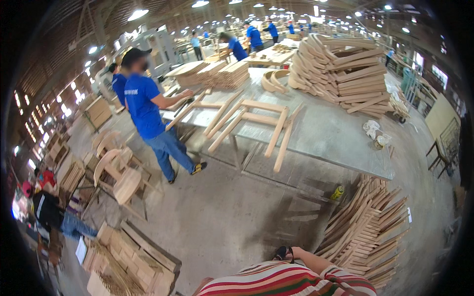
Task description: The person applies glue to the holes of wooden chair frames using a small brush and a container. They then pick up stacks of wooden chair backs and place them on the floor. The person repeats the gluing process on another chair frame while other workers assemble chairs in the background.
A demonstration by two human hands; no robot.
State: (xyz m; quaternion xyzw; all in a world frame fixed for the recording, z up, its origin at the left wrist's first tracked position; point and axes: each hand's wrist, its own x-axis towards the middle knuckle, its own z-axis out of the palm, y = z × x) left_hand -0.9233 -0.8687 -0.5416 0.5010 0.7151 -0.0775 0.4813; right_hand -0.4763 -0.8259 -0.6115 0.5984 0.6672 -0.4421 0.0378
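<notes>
One pile of slender wooden pieces lies just right of the right hand, whose fingers are unclear beside a dark object; I cannot tell their opening or grip. The left hand is unseen. The uneven pile could slide if bumped; ahead of the fingers, a wooden frame overhanging the desk could tip if knocked.

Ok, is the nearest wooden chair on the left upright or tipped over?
Upright: the wooden chair has its seat facing up, its backrest above and its legs pointing down.
</notes>
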